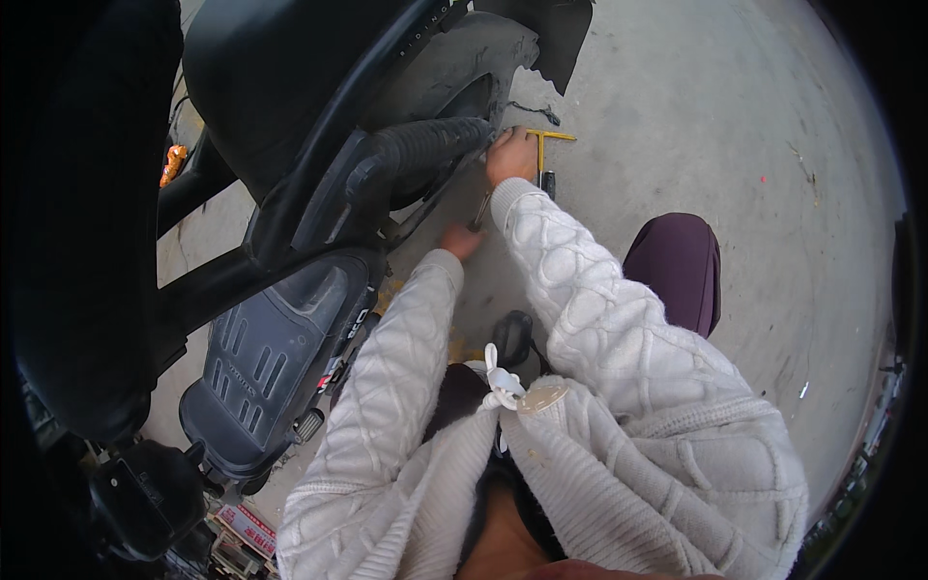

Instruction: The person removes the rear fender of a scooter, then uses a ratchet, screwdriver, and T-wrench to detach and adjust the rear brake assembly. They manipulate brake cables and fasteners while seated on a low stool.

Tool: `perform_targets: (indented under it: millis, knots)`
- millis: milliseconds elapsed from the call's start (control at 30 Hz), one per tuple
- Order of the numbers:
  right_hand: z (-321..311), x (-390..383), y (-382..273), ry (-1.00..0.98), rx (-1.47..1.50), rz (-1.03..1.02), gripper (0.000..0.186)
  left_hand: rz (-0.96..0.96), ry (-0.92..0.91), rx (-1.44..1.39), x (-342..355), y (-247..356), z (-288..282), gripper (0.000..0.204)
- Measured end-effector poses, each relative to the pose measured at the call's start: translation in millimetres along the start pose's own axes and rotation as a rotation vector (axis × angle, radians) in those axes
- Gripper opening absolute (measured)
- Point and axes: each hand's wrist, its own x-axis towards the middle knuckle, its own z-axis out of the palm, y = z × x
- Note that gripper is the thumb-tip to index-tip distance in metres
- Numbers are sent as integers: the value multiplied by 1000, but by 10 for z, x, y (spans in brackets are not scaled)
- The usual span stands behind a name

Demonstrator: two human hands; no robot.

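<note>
A black scooter's rear wheel [474,97] stands in front of me, with a ribbed shock absorber [425,143] beside it. My right hand [512,157] is at the wheel's near side, by the shock's end. Its fingers look curled, but their tips and anything in them are hidden. Lower down, my left hand [461,242] is closed around a slim metal-shafted tool [481,209], which points up toward the wheel; its exact kind does not show. Right beside my right hand is a yellow T-handle tool [541,153], with a black-handled thing [549,184] next to it.
The scooter's grey footboard [253,358] and black seat [261,87] take up the left side. A dark mudguard [556,39] juts over the concrete floor [764,164]. My knee [677,271] is bent at the right. A dark strip [537,112] lies beyond my right hand.
</note>
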Motion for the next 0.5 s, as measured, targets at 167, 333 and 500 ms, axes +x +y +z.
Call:
perform_targets:
  millis: [167, 333, 500]
  knots:
    - [-69, 70, -59, -127, -15, 95, 26, -12, -77, 99, -309, 31, -259, 54]
    - [-114, 161, -57, -232, -7, 149, 31, -54, -35, 149, -660, 291, -499, 54]
    - [-8, 227, 18, -274, -14, 175, 28, -41, -7, 122, -912, 478, -648, 48]
